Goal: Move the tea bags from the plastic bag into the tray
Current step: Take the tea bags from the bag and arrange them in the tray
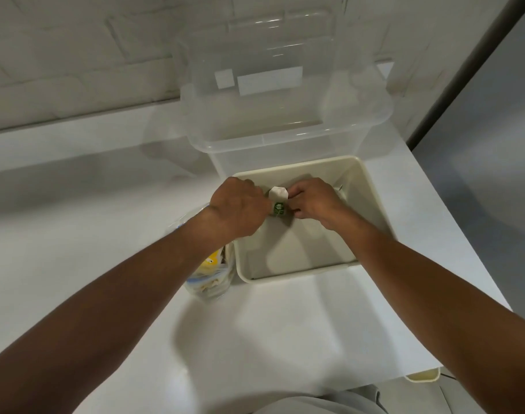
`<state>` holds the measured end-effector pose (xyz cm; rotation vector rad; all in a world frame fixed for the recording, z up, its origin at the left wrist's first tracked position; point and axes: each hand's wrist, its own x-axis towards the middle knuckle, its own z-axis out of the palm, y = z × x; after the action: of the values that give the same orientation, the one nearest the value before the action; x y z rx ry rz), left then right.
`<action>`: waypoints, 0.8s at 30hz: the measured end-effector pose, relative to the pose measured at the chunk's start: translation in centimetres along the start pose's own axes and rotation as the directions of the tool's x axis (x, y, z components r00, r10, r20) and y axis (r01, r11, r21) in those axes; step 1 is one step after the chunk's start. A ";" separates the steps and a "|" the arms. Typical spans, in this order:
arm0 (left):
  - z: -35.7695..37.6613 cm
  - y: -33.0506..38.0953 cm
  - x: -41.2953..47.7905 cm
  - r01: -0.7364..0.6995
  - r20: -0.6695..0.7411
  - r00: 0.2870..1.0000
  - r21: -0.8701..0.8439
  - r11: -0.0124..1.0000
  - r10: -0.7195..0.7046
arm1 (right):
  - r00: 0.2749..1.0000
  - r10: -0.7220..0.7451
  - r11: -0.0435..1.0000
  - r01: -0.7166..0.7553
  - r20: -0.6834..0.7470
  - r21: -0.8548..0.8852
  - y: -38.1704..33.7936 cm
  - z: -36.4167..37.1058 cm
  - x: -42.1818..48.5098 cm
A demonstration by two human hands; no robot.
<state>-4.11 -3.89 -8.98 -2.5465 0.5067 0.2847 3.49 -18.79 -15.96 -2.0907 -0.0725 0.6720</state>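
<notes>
Left hand (237,204) and right hand (313,201) meet over the far left corner of the cream rectangular plastic tray (297,271), both pinching a small white tea bag with a green tag (278,193). The risk as I see it: the tag catches a finger on release, or the left forearm drags the clear plastic bag (209,282).

White tea bag (278,193) with a green tag, pinched between left hand (237,204) and right hand (312,201) above the far left part of the tray (285,275). Cream, rectangular, deep-walled, open side up. Clear plastic bag (209,282) against its near left corner, yellow and pale packets inside.
</notes>
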 end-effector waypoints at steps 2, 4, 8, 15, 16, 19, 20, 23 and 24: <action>0.0 0.3 0.2 -0.011 0.051 0.999 0.071 0.997 0.007 | 1.000 0.005 0.999 -0.005 -0.013 -0.037 0.0 0.2 0.0; 0.3 0.3 0.6 0.011 0.088 0.996 0.079 0.997 -0.018 | 0.999 -0.009 0.999 0.007 -0.041 -0.052 -0.3 0.3 -0.2; 0.7 0.4 1.2 0.067 0.109 0.991 0.047 0.997 -0.072 | 0.997 -0.066 0.992 0.060 -0.050 -0.112 -0.6 0.4 -0.1; 0.2 -2.8 -0.3 0.190 -0.053 0.974 -0.325 0.926 -0.218 | 0.998 0.067 0.996 -0.067 0.009 0.050 0.2 -1.3 -0.7; 0.3 -3.3 -0.6 0.195 -0.053 0.972 -0.348 0.917 -0.227 | 0.994 0.104 0.994 -0.105 0.026 0.040 0.2 -1.1 -0.6; 0.5 -4.1 -1.1 0.202 -0.051 0.968 -0.419 0.885 -0.245 | 0.992 0.130 0.978 -0.128 -0.002 -0.163 0.6 0.0 0.1; 0.6 -4.3 -1.2 0.201 -0.062 0.965 -0.439 0.876 -0.253 | 0.993 0.117 0.957 -0.121 -0.030 -0.263 0.6 0.4 0.3; 1.0 -4.7 -1.5 0.194 -0.113 0.955 -0.468 0.862 -0.276 | 0.993 0.071 0.876 -0.106 -0.091 -0.470 0.2 1.2 0.5; 1.1 -4.8 -1.6 0.193 -0.118 0.952 -0.479 0.856 -0.281 | 0.992 0.056 0.858 -0.107 -0.115 -0.503 -0.1 1.3 0.6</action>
<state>-3.75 0.92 -7.24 -3.0888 0.1927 0.0811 3.37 -17.58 -16.66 -2.6487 -0.1177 0.6495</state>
